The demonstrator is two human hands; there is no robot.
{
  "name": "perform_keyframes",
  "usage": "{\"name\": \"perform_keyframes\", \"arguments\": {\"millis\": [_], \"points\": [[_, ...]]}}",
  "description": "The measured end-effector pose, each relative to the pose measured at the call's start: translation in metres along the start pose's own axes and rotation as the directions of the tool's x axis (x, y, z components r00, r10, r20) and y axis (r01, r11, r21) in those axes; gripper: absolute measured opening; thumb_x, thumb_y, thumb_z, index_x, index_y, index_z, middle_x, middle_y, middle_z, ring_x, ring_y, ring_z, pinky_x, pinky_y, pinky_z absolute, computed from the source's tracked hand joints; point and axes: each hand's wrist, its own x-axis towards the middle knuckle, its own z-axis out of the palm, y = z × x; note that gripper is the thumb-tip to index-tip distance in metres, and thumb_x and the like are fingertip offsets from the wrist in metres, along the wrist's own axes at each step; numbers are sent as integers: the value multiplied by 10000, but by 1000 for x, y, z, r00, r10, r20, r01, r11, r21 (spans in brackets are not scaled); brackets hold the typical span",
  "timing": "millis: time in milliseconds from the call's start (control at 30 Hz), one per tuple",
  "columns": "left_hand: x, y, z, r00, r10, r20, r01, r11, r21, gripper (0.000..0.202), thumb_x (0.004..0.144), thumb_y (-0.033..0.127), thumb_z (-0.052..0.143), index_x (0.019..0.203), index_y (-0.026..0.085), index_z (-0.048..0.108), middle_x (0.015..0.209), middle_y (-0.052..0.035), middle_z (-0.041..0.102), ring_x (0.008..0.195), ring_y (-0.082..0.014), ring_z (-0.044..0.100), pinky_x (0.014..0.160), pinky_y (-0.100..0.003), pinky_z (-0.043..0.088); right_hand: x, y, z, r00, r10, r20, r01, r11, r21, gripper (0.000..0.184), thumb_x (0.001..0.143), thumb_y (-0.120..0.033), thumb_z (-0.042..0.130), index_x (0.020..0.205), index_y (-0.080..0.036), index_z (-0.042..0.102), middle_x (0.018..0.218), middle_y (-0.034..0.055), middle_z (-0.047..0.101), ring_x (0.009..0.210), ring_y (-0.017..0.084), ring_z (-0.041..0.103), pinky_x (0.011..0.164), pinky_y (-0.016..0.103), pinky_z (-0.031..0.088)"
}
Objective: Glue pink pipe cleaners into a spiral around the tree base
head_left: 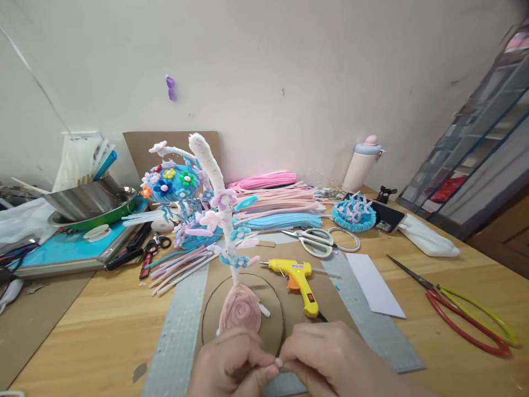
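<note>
My left hand (235, 361) and my right hand (330, 353) meet at the bottom middle, fingertips pinched together. Between them a small pale pink piece (278, 362) shows, perhaps the end of a pipe cleaner; the fingers hide most of it. Just beyond the left hand is a coiled pink pipe-cleaner base (240, 309), lying on cardboard (264, 286) marked with a drawn circle. From it rises a white wrapped stem (228, 231) carrying pink, lilac and blue flowers. A yellow hot glue gun (300, 275) lies beyond the right hand, its nozzle pointing left.
Bundles of pink and blue pipe cleaners (276, 204) lie at the back. White-handled scissors (316, 241), a white card (376, 285) and red-and-yellow scissors (467, 314) are to the right. At left stand a metal bowl (82, 196) and a blue flower-covered dome (173, 184).
</note>
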Motion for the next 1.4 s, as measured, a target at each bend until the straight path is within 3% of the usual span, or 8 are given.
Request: {"name": "perform_keyframes", "arguments": {"millis": [233,333,600,833,1033,1200,1333,1400], "points": [[0,-5,-10,988,-128,90,133,989,-57,93,787,294,678,840,217,680,809,-13,724,745,-153,666,676,-239,532,0,-2,4,996,78,46,-82,992,95,176,852,-168,493,867,-218,661,778,1,696,659,115,611,575,196,366],[2,-12,-23,991,-131,36,123,977,174,565,654,236,778,1182,273,579,1226,-60,634,1128,-262,578,941,-394,488,2,1,-2,968,249,41,-252,960,124,182,894,-228,467,947,-260,639,821,-19,696,723,134,614,620,212,380],[5,-45,-41,958,1,286,-185,766,616,620,834,239,594,1403,338,367,1443,-22,453,1303,-233,443,1102,-479,310,21,25,-8,900,435,20,-434,893,116,78,837,-179,489,815,-242,530,620,-58,586,563,120,506,519,221,310],[13,-34,-8,1000,7,3,-7,680,734,445,843,283,574,1284,244,540,1334,-70,571,1218,-285,514,1054,-504,342,46,28,8,897,439,-46,-433,896,100,140,793,-108,484,824,-229,547,600,-48,547,541,115,481,510,224,293],[26,-7,8,974,-220,-53,220,975,-4,309,833,358,579,1097,210,638,1100,-91,669,1060,-269,577,903,-415,453,51,13,8,953,299,48,-253,701,667,147,795,-171,536,759,-225,403,619,-67,524,549,93,487,512,195,361],[21,-5,16,884,-439,159,443,679,-585,436,828,528,546,603,157,595,595,-9,570,593,-128,525,587,-240,427,35,3,10,924,263,276,-369,436,821,245,757,-282,612,747,-225,374,629,-63,568,433,67,472,398,163,345],[18,-11,5,787,-615,49,461,534,-709,430,784,588,556,771,163,617,739,-41,640,719,-168,592,651,-270,472,23,24,-4,883,444,150,-429,636,642,147,827,-338,540,808,-215,461,685,-37,573,513,98,534,448,192,381],[19,-10,-5,802,-597,-5,452,612,-648,393,823,551,510,871,173,602,862,-64,658,787,-188,615,681,-300,494,19,41,-13,852,519,-63,-461,803,378,180,881,-365,465,784,-215,487,712,-16,591,546,111,528,492,219,364]]}}
